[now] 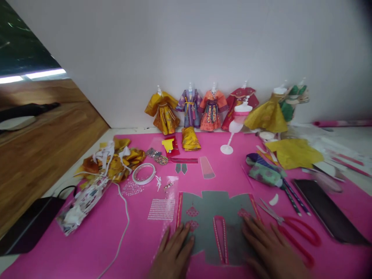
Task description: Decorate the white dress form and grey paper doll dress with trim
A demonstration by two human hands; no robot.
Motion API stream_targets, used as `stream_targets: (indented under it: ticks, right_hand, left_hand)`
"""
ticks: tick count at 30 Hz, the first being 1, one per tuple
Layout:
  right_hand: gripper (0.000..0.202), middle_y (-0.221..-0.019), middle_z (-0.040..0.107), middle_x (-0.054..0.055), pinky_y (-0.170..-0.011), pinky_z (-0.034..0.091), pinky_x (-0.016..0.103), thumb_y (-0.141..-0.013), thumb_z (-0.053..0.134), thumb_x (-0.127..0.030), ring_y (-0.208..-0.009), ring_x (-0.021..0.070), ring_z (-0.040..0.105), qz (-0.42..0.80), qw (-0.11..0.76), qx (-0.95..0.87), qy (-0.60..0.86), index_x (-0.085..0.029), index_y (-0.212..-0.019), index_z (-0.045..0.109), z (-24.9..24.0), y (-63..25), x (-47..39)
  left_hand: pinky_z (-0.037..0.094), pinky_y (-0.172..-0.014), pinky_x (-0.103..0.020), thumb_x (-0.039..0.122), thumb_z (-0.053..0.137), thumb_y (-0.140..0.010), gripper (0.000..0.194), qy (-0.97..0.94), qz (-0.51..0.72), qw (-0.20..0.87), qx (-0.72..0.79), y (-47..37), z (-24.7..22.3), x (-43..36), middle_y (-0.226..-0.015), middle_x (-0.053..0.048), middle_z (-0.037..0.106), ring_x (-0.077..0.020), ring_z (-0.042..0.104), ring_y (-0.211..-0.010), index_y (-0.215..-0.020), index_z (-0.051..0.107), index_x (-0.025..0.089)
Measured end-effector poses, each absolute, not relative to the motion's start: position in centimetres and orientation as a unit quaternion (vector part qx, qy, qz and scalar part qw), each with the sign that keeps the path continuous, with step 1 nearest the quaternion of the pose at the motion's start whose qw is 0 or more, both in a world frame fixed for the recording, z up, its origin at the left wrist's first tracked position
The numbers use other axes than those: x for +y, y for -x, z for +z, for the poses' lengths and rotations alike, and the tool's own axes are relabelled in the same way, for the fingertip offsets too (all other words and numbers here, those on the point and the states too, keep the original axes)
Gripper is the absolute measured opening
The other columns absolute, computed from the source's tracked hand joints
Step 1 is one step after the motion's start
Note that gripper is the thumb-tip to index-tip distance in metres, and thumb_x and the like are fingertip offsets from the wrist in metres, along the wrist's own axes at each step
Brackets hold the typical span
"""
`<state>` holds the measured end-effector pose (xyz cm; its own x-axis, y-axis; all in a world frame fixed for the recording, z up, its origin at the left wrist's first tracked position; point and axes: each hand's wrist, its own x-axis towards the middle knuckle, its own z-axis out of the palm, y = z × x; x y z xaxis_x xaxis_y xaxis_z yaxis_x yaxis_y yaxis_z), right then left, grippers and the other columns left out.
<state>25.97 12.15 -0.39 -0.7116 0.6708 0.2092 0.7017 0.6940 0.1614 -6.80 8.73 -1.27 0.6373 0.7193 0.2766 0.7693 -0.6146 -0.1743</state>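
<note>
A grey-green doll garment piece (pixel 205 226) with pink trim and pink printed motifs lies flat before me. A pink-edged slit with a row of beads runs down its middle. My left hand (pixel 174 252) rests with fingers stretched over the piece's left edge. On the opposite side, my right hand (pixel 269 246) lies with spread fingers across the right edge, slightly blurred. Red-handled scissors (pixel 302 228) lie open just beyond the right fingers. A sheet of small stick-on pearls (pixel 161 209) is up and left of the left hand.
Several dressed doll forms (pixel 190 108) line the back wall, with a bare white stand (pixel 226 149) in front. Yellow fabric and ribbons (pixel 116 159), a tape roll (pixel 143 173) and a white cord (pixel 126 217) lie left. A phone (pixel 329 209) and pencils (pixel 292 199) lie right.
</note>
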Motion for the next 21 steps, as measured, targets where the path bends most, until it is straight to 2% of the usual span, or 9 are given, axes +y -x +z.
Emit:
stream_targets:
  ticks: [4,9,12,15,17,21]
  right_hand:
    - [0.05,-0.127,0.061,0.013,-0.07,0.061,0.046,-0.082,0.064,-0.048,-0.102,0.035,0.068,-0.086,0.074,-0.95,0.291,-0.021,-0.124,0.064,-0.6,-24.9,12.4]
    - [0.053,-0.131,0.059,0.003,-0.079,0.061,0.041,-0.084,0.066,-0.041,-0.109,0.0308,0.065,0.015,0.068,-0.952,0.298,-0.035,-0.135,0.053,-1.5,-24.4,13.7]
    - [0.048,-0.128,0.061,0.002,-0.083,0.061,0.043,-0.085,0.065,-0.038,-0.106,0.0306,0.066,0.047,0.082,-0.945,0.312,-0.034,-0.132,0.057,0.1,-22.9,15.0]
    - [0.043,-0.126,0.064,0.003,-0.082,0.062,0.038,-0.081,0.065,-0.027,-0.101,0.0298,0.069,0.081,0.086,-0.93,0.347,-0.033,-0.124,0.065,2.0,-20.3,15.9]
    - [0.043,-0.124,0.066,0.004,-0.08,0.062,0.034,-0.08,0.063,-0.021,-0.099,0.0286,0.071,0.089,0.086,-0.925,0.359,-0.032,-0.121,0.067,2.7,-18.5,16.3]
    - [0.038,-0.123,0.068,0.006,-0.081,0.061,0.033,-0.084,0.058,-0.022,-0.101,0.0256,0.07,0.1,0.128,-0.912,0.378,-0.027,-0.121,0.065,3.2,-15.8,17.7]
  left_hand:
    - [0.058,-0.088,-0.046,0.017,0.049,-0.09,0.034,0.9,-0.101,0.111,-0.41,7.4,-1.6,8.6,-0.129,-0.01,0.066,-0.0259,0.062,-0.117,-0.122,0.059,0.023]
    - [0.054,-0.095,-0.047,0.023,0.054,-0.089,0.032,0.881,-0.146,0.07,-0.446,7.8,-0.1,8.9,-0.13,-0.009,0.064,-0.0255,0.059,-0.12,-0.121,0.059,0.025]
    - [0.048,-0.102,-0.051,0.019,0.051,-0.089,0.032,0.82,-0.209,0.041,-0.532,7.8,1.6,10.6,-0.127,-0.009,0.066,-0.0254,0.059,-0.12,-0.12,0.059,0.025]
    - [0.047,-0.1,-0.055,0.017,0.05,-0.088,0.033,0.758,-0.23,0.012,-0.61,8.2,3.5,13.7,-0.125,-0.011,0.066,-0.0281,0.06,-0.118,-0.119,0.059,0.024]
    - [0.046,-0.098,-0.059,0.016,0.049,-0.088,0.032,0.728,-0.237,0.019,-0.643,9.1,4.5,16.0,-0.122,-0.014,0.067,-0.0307,0.061,-0.115,-0.117,0.06,0.019]
    - [0.047,-0.093,-0.057,0.017,0.049,-0.087,0.028,0.693,-0.25,0.026,-0.676,11.9,5.4,19.6,-0.111,-0.016,0.069,-0.033,0.063,-0.106,-0.112,0.063,0.013]
